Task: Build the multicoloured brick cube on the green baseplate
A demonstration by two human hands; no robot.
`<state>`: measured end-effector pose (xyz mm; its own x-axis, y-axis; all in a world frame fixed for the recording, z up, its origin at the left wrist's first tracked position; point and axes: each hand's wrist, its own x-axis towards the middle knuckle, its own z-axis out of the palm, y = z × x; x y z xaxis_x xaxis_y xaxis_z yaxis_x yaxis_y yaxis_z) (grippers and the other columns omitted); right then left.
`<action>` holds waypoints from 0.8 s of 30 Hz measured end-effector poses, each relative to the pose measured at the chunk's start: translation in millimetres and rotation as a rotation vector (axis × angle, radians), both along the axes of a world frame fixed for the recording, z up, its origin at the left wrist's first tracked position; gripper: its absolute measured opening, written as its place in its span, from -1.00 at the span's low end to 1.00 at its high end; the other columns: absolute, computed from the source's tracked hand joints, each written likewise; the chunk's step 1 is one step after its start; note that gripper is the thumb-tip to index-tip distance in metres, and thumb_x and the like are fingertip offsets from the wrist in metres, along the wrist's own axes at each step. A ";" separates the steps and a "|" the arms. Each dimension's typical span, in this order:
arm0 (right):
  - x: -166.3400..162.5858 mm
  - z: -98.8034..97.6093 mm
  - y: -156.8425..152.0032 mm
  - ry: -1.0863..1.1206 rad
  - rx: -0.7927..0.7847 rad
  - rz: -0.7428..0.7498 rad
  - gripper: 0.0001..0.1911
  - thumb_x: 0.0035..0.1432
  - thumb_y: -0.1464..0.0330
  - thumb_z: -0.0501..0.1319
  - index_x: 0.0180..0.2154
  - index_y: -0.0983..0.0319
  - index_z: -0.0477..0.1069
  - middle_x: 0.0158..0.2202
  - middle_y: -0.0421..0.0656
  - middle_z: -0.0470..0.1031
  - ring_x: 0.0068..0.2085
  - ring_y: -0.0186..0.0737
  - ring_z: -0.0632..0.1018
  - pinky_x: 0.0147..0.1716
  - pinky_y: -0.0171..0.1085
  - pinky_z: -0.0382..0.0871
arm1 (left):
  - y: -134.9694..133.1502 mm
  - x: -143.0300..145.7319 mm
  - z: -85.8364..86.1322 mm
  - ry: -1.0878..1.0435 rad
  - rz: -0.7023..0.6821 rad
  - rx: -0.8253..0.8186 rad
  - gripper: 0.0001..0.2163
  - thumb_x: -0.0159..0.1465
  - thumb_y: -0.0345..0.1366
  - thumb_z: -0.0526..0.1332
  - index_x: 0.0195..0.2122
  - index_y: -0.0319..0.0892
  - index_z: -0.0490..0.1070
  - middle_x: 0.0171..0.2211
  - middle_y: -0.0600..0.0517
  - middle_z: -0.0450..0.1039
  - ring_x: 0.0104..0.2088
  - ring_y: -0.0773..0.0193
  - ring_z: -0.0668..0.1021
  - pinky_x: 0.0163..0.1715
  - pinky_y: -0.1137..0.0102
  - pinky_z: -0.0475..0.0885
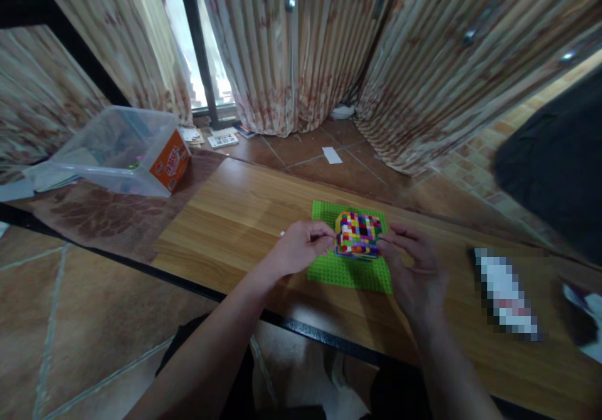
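Observation:
A block-shaped structure of multicoloured toy bricks (353, 244), with a dark gap in its top, stands on a green studded baseplate (348, 277). At its left side is my left hand (301, 247), thumb and forefinger pinched together with their tips at the bricks. My right hand (418, 269) reaches in from the other side, fingers bent and closed, the tips against the structure's right edge. Anything small between the fingertips of either hand is too small to make out. A tiny white piece (282, 234) lies on the wood left of my left hand.
The wooden table (226, 213) has a dark front edge. A clear plastic bin (126, 150) with an orange label stands at the far left. To the right lies a blurred-out item (505, 291). Papers (332, 155) are on the tiled floor before striped curtains (301, 50).

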<state>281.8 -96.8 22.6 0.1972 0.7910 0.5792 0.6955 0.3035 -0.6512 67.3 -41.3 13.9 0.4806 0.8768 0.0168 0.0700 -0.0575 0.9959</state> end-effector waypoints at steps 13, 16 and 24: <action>-12.7 -15.0 0.9 -0.108 -0.106 0.101 -0.92 0.16 0.25 0.31 -0.32 0.07 0.58 0.04 -0.11 0.45 0.08 -0.01 0.44 0.05 0.12 0.30 | 2.2 -6.6 -2.6 0.122 0.011 0.092 -0.89 0.24 -0.36 0.15 -0.34 -0.19 0.48 -0.49 0.10 0.46 -0.47 0.37 0.47 -0.43 0.47 0.34; -12.2 -16.2 1.9 -0.062 -0.112 0.080 -0.91 0.15 0.26 0.30 -0.35 0.10 0.57 0.02 -0.12 0.47 0.06 -0.03 0.46 0.07 0.12 0.28 | 1.9 -7.0 -1.8 0.124 0.012 0.102 -0.89 0.24 -0.36 0.15 -0.34 -0.20 0.48 -0.49 0.10 0.45 -0.48 0.37 0.46 -0.42 0.46 0.33; -14.3 -16.1 2.0 -0.015 -0.150 0.054 -0.91 0.13 0.27 0.31 -0.37 0.12 0.56 0.02 -0.10 0.48 0.06 0.00 0.47 0.10 0.15 0.25 | 1.7 -6.5 1.2 0.116 0.016 0.053 -0.90 0.24 -0.38 0.15 -0.34 -0.21 0.46 -0.51 0.11 0.43 -0.49 0.39 0.45 -0.43 0.46 0.33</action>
<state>267.5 -94.7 6.6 0.1444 0.8782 0.4561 0.6912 0.2403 -0.6815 60.7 -39.6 15.1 0.4680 0.8837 0.0082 0.1860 -0.1076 0.9766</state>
